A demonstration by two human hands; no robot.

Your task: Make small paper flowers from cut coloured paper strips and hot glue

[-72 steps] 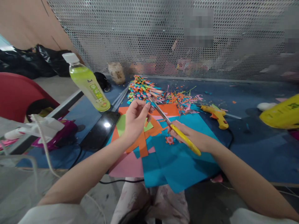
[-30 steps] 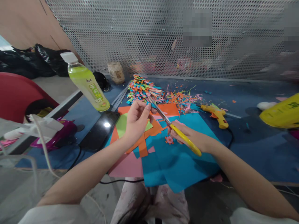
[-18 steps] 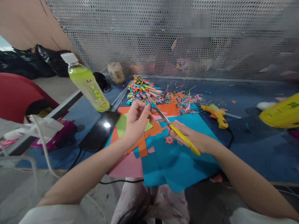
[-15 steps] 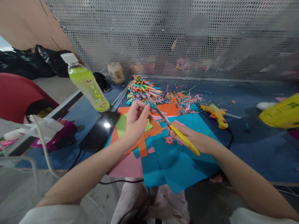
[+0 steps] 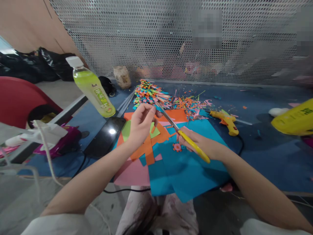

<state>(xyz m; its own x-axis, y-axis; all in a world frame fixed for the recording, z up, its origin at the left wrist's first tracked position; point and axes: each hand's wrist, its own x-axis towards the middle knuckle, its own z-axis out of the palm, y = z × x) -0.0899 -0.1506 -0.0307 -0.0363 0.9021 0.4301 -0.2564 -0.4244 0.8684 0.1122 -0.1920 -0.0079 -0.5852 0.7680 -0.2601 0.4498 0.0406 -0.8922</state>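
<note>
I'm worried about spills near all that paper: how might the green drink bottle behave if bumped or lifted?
The bottle looks tall and narrow, so a push high up could tip it. It seems mostly full, so it may feel fairly heavy. Its white cap appears on, so spilling seems unlikely.

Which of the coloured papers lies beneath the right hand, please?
The large blue paper, rightmost in the spread, lies beneath the right hand holding scissors; the pink paper, green paper and orange paper show mainly to its left.
</note>
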